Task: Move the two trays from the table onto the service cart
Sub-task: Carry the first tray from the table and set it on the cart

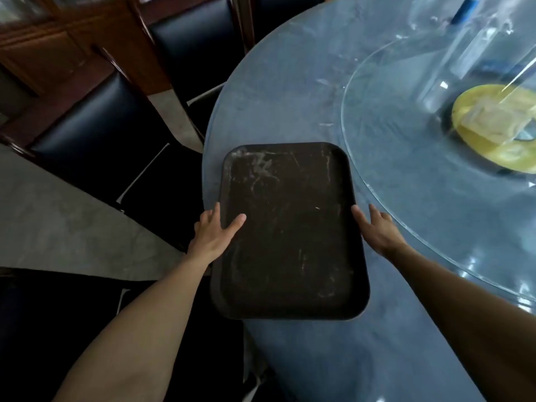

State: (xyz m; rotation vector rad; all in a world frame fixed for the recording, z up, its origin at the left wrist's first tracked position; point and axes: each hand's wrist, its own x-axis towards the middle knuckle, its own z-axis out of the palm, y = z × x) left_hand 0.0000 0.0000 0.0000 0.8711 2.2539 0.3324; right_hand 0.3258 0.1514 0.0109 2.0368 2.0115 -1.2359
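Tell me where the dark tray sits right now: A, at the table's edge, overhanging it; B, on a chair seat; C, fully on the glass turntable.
A: the tray lies on the blue table, its left side past the rim, a hand at each long side.

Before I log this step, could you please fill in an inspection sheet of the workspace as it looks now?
Surface: round blue-grey table carrying a glass turntable.
Job's things: one dark tray at the table edge, its near left corner overhanging; a second tray and the cart are not seen.
Clutter: yellow dish under the turntable's centre; clear glass items on it, blurred.
Grips: left hand on the tray's left rim, thumb on top; right hand at the right rim; neither closed.
Cables: nothing seen.
Surroundings: black chairs at left, wooden cabinet behind.
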